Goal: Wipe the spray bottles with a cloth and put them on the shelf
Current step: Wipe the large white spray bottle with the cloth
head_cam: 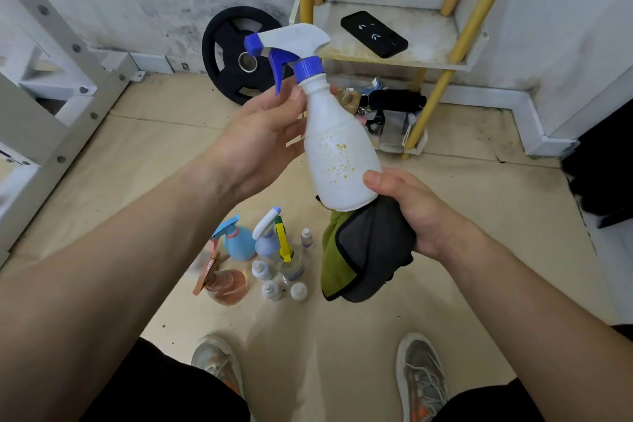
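Note:
A white spray bottle (334,151) with a blue trigger and cap, speckled with yellow spots, is held up in front of me, tilted. My left hand (263,134) grips its neck and upper body from the left. My right hand (414,212) holds a grey and green cloth (363,250) bunched under the bottle's base, thumb on the bottle's lower side. The shelf (404,55), white boards on yellow posts, stands behind the bottle. On the floor below stand a blue spray bottle (238,240), a pale purple one (267,236) and an orange one (224,284).
A black phone (374,33) lies on the shelf board. A black weight plate (236,55) leans on the wall. Several small dropper bottles (284,281) stand on the floor by the sprayers. Clutter sits under the shelf. A white metal frame (51,86) is at left. My shoes (421,377) show below.

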Motion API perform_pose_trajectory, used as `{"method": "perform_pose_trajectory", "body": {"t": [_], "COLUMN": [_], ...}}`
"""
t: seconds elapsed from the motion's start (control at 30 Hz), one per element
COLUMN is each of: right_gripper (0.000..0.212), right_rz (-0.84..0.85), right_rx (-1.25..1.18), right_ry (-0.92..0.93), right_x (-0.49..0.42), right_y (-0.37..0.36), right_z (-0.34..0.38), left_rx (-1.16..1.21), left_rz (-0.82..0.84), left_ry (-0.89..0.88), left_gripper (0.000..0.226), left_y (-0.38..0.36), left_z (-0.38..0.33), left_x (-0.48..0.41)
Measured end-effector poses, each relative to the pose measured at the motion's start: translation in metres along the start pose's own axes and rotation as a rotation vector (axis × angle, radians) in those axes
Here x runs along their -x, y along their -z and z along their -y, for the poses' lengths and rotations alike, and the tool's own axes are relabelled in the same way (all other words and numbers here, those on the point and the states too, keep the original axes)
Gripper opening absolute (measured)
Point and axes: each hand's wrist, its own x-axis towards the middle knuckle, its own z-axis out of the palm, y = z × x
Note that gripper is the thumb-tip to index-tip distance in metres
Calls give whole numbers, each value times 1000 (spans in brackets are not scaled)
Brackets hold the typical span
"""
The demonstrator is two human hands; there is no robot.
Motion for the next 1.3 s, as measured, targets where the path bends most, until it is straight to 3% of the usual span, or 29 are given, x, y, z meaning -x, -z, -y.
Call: {"method": "perform_pose_trajectory", "body": {"t": [0.23,0.4,0.5,0.6,0.83,0.9,1.0,1.07,1.3], "right_gripper": [35,64,41,29,17,24,51,55,30], "right_rz": [-12,-142,-269,-362,-347,-351,-336,-307,-247], "right_rx": [111,351,351,275,177,150,58,26,460], "right_ry": [22,61,135,331,634,618,503,477,642], "right_x": [3,5,5,5,10,9,6,5,5], "right_y": [-5,0,8,3,-30,-33,-38,-39,-35], "right_z": [3,12,24,30,35,37,31,27,24], "left_rx": [-23,-115,-202,-246,-200,-196,-205,-206,-184], "left_rz": [-40,-100,-120,-123,-101,-86,-119,-162,-232], "left_ry": [-51,-60,-59,-51,-65,-74,-71,-51,28], "left_gripper": [26,22,22,23,18,17,17,19,17], "left_y": [0,4,6,3,-16,-21,-27,-27,-31], "left_z": [-2,0,6,13,22,24,25,26,22], "left_x": [0,1,1,3,4,4,5,5,7]}}
